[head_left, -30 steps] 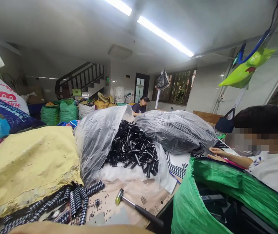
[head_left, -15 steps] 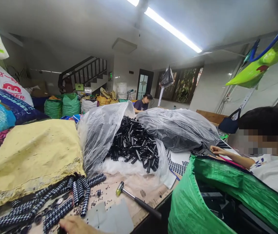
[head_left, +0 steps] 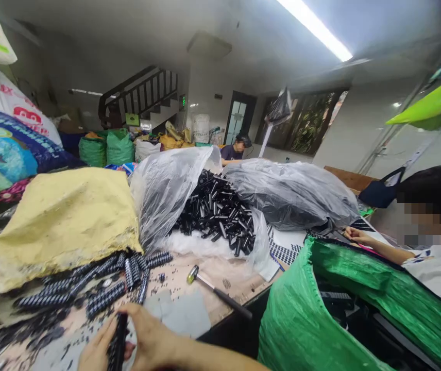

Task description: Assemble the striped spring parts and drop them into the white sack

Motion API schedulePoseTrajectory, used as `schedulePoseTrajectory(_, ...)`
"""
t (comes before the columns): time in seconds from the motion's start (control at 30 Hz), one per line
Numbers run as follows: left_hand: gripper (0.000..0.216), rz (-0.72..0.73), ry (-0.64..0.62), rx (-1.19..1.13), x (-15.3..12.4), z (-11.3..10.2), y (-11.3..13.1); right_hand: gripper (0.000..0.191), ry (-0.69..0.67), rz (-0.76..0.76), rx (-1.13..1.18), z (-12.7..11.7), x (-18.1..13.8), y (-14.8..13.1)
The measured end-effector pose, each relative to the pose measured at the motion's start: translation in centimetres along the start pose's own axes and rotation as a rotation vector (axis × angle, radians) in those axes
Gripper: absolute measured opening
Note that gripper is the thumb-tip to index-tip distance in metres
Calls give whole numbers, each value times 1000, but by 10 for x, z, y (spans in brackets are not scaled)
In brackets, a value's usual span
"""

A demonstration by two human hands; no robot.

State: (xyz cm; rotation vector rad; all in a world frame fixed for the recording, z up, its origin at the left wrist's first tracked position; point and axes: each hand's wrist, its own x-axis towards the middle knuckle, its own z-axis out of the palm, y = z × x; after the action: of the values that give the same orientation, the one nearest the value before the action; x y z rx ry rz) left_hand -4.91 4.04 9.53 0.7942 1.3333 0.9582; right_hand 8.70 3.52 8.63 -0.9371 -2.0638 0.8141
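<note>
Low in the head view, my left hand [head_left: 96,346] is closed around a dark rod-shaped piece [head_left: 118,340], black and slightly ribbed, held nearly upright. My right hand [head_left: 149,335] comes in from the right, its fingers closed at the upper part of the same piece. The lower end of the piece is cut off by the frame. Just beyond my hands lie several black rods with pale dots [head_left: 106,299] on the table. A hammer [head_left: 220,293] with a yellowish head and dark handle rests to the right of my hands.
A yellow sack [head_left: 77,211] stands behind the dotted rods. Black tubular pieces [head_left: 216,211] spill from a clear plastic bag [head_left: 166,190]. A green woven bag [head_left: 290,309] fills the near right, beside a person [head_left: 433,273] at work. Tiny dark bits and grey sheets [head_left: 185,314] lie on the table.
Both hands now show together around the dark rod-shaped piece; earlier only one hand showed at the bottom edge. The camera view has tilted and shifted slightly.
</note>
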Motion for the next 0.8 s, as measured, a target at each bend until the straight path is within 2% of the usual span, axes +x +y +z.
schedulePoseTrajectory(0.1, 37, -71, -25, -150, -17, 18, 16, 107, 48, 15, 80, -6, -1, -9)
schedulePoseTrajectory(0.23, 20, -90, -74, -229, -16, 31, 29, 101, 74, 130, 125, -12, 0, -13)
schedulePoseTrajectory(0.33, 22, -110, -124, -208, -9, 29, 25, 97, 80, 185, 83, -13, -1, -11)
schedulePoseTrajectory(0.4, 28, -65, -155, -164, -6, 25, 15, 96, 84, 212, 27, -10, -5, -6)
schedulePoseTrajectory(0.47, 32, 68, -138, -16, -3, 22, 0, 96, 94, 242, -63, -4, -11, 4)
schedulePoseTrajectory(0.53, 34, 251, -93, 259, -1, 22, -17, 93, 106, 283, -176, 5, -17, 16)
schedulePoseTrajectory(0.6, 38, 409, -63, 572, 2, 25, -34, 81, 102, 329, -289, 16, -21, 26)
schedulePoseTrajectory(0.67, 46, 496, -64, 826, 6, 30, -46, 72, 83, 359, -363, 22, -23, 32)
schedulePoseTrajectory(0.73, 48, 547, -56, 1011, 11, 31, -52, 71, 58, 361, -387, 17, -26, 34)
schedulePoseTrajectory(0.8, 46, 607, -67, 1146, 16, 27, -54, 72, 47, 360, -442, -2, -36, 36)
